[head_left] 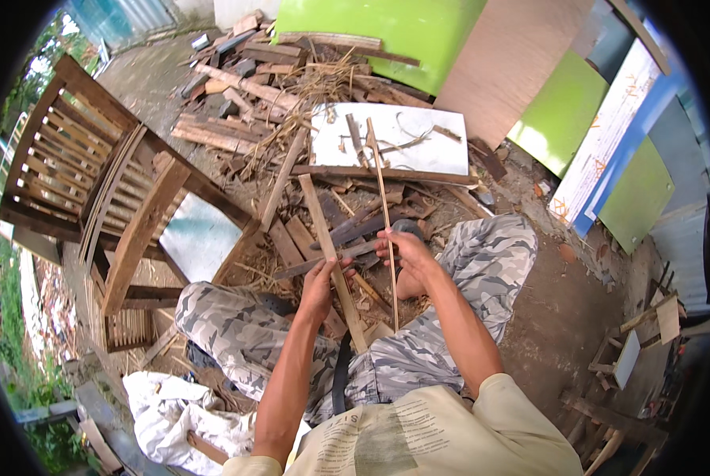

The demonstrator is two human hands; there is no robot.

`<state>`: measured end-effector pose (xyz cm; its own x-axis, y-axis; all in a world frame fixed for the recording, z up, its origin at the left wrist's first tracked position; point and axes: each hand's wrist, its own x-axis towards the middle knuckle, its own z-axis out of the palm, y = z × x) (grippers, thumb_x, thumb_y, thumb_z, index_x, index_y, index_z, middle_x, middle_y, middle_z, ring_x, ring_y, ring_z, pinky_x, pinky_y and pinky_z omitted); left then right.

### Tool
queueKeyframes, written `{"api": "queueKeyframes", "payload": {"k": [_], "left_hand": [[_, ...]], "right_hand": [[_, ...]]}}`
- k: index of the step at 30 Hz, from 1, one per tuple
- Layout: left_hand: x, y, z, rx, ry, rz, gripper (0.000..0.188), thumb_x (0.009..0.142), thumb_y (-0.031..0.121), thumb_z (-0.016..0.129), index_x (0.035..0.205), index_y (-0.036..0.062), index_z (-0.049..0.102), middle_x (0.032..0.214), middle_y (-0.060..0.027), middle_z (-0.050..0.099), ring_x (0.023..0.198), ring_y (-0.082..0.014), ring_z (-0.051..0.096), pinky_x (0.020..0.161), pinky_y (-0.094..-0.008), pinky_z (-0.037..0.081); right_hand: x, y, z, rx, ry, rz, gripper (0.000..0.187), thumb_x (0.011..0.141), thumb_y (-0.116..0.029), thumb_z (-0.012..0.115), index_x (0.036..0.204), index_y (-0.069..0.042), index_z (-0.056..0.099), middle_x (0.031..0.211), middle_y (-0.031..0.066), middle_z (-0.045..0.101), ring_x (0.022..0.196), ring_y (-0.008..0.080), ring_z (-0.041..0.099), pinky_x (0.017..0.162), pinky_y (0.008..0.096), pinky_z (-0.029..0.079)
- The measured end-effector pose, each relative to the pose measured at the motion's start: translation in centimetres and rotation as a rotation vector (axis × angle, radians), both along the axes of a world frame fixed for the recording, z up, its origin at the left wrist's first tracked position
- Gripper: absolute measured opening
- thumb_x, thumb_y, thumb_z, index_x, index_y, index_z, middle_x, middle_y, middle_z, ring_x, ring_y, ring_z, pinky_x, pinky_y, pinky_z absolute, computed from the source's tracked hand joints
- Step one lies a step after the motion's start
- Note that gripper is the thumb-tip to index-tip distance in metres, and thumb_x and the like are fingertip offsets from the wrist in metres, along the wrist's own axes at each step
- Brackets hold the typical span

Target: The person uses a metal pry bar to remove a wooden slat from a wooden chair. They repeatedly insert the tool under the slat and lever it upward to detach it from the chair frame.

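My left hand (318, 287) is closed around a flat wooden slat (322, 218), which slants from my lap toward the scrap pile. In my right hand (403, 252), the fingers pinch a long thin wooden strip (381, 182). Its upper end reaches over a white board (438, 163), and its lower end comes down to my thigh. The two pieces stand apart, side by side. Close beyond my hands lies a dark, narrow, flat length (293, 270), partly covered; I cannot tell whether it is wood or metal.
Slatted wooden chair frames (125, 246) stand at my left. A heap of wood offcuts (252, 87) spreads ahead, before a lime-green panel (371, 24) and a leaning plywood sheet (514, 63). White cloth (176, 420) lies at lower left; more lumber (617, 420) at lower right.
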<state>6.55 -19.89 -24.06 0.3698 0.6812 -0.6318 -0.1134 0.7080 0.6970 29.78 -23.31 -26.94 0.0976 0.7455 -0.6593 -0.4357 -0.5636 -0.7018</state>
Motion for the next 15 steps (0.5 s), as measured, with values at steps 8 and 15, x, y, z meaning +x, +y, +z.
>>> {"api": "queueKeyframes", "payload": {"k": [8, 15], "left_hand": [[0.2, 1.4, 0.3, 0.096, 0.052, 0.083, 0.035, 0.108, 0.029, 0.047, 0.135, 0.0072, 0.047, 0.111, -0.0073, 0.069, 0.084, -0.0150, 0.065, 0.069, -0.0281, 0.053], [1.1, 5.9, 3.7, 0.169, 0.092, 0.075, 0.032, 0.108, 0.029, 0.048, 0.130, 0.0068, 0.050, 0.105, -0.0074, 0.071, 0.074, -0.0121, 0.063, 0.063, -0.0271, 0.052]], "right_hand": [[-0.4, 6.3, 6.9, 0.244, -0.140, 0.088, 0.021, 0.100, -0.021, 0.063, 0.105, -0.001, 0.067, 0.095, 0.0071, 0.071, 0.081, 0.0145, 0.067, 0.072, 0.0313, 0.054], [-2.4, 10.8, 11.5, 0.329, 0.012, 0.198, 0.019, 0.100, -0.017, 0.063, 0.111, -0.001, 0.067, 0.093, 0.0035, 0.067, 0.083, 0.0138, 0.066, 0.072, 0.0347, 0.057]]}}
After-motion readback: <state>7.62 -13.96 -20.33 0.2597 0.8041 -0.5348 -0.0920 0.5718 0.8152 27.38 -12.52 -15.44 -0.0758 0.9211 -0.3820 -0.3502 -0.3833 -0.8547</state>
